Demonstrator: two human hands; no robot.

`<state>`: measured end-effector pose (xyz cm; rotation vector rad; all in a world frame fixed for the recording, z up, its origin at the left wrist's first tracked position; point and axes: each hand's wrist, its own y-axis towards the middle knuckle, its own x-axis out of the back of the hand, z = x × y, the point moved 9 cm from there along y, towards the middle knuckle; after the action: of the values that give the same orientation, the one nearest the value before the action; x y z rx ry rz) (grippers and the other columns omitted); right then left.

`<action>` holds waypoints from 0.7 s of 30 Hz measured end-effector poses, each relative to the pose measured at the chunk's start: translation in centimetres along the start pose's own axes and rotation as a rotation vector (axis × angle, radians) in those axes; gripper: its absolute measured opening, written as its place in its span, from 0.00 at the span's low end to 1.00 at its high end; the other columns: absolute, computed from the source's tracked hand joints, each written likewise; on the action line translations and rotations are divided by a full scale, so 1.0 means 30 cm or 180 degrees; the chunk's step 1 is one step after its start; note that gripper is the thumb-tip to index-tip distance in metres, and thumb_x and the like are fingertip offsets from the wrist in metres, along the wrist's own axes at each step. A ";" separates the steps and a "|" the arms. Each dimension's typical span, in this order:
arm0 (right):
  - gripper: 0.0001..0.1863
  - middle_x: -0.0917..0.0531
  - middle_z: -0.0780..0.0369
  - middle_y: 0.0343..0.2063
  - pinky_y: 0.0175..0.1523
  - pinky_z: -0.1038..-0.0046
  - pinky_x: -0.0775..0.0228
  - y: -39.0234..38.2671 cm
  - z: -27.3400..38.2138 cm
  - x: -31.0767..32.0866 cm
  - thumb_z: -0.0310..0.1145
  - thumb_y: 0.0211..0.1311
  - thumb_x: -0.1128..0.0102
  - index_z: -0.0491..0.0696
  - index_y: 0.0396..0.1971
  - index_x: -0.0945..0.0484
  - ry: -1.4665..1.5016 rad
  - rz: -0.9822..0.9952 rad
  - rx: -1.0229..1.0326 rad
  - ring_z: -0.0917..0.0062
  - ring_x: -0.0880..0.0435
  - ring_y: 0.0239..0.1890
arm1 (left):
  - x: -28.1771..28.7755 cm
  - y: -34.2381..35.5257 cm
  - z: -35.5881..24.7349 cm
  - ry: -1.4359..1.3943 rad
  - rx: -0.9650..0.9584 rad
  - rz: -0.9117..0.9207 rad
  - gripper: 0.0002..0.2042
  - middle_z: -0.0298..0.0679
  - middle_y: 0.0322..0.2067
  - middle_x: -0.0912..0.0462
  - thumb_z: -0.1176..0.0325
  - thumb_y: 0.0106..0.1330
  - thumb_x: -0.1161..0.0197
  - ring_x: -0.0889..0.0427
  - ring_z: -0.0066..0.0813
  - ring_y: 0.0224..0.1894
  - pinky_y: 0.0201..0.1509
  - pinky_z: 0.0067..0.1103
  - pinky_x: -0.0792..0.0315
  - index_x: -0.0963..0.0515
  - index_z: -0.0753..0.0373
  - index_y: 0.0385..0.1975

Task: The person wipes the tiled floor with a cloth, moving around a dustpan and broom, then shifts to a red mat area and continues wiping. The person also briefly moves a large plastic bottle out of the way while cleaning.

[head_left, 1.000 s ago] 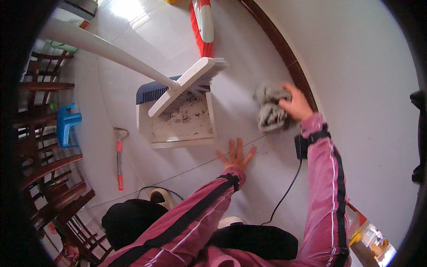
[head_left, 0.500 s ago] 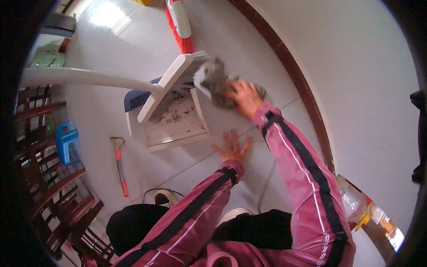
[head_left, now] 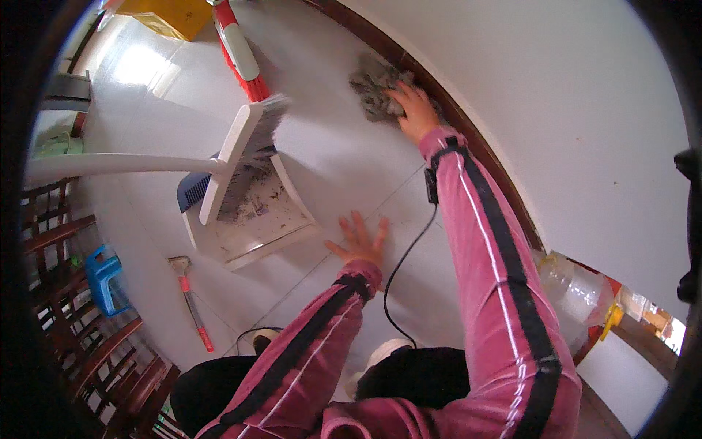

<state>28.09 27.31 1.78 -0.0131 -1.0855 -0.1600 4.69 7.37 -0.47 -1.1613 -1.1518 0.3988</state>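
Note:
My right hand [head_left: 415,110] presses a crumpled grey rag [head_left: 380,88] against the tiled floor, close to the dark red skirting [head_left: 431,80]. The fingers are bent over the cloth. My left hand [head_left: 358,240] lies flat on the tiles with its fingers spread, holding nothing. Left of it is a white dustpan [head_left: 274,238] with dark crumbs and dust inside. A white broom head [head_left: 232,162] with grey bristles stands over the pan, its long white handle [head_left: 124,164] running off to the left.
A red-bristled brush [head_left: 238,51] lies beyond the dustpan, near a yellow box [head_left: 172,16]. At left are a red-handled scraper [head_left: 191,304], a blue plastic stool [head_left: 107,282] and dark wooden furniture [head_left: 69,285]. A clear plastic bottle [head_left: 574,289] stands by the wall at right.
My right hand has moved the rag away from beside the broom head, rightward and farther off to the skirting. The left hand stays on the floor; the whole view has shifted slightly.

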 end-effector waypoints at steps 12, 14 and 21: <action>0.28 0.28 0.54 0.60 0.69 0.61 0.42 -0.609 0.093 0.199 0.22 0.43 0.45 0.52 0.51 0.21 0.1585 0.0937 -0.0152 0.58 0.33 0.64 | 0.008 -0.040 -0.005 0.0392 -0.0149 -0.0450 0.72 0.61 0.70 0.78 0.49 0.31 0.17 0.75 0.72 0.70 0.58 0.72 0.55 0.72 0.39 0.72; 0.28 0.29 0.56 0.61 0.69 0.62 0.43 -0.451 0.065 0.233 0.23 0.46 0.46 0.55 0.52 0.22 0.0715 0.0147 0.0145 0.59 0.33 0.63 | 0.003 -0.040 -0.005 0.0484 -0.0093 -0.0370 0.72 0.62 0.70 0.79 0.49 0.31 0.17 0.74 0.72 0.70 0.58 0.71 0.53 0.71 0.40 0.72; 0.23 0.25 0.67 0.57 0.61 0.63 0.32 -0.636 0.135 -0.032 0.27 0.46 0.39 0.61 0.47 0.19 -0.0252 0.0099 -0.0586 0.61 0.29 0.57 | -0.053 -0.165 0.005 0.0464 -0.0995 -0.0796 0.62 0.52 0.72 0.68 0.53 0.41 0.21 0.67 0.61 0.73 0.61 0.68 0.52 0.62 0.42 0.73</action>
<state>21.48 8.93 1.54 -0.2031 -1.1460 -0.2325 2.45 4.22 3.02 -1.2723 -1.2408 -0.0604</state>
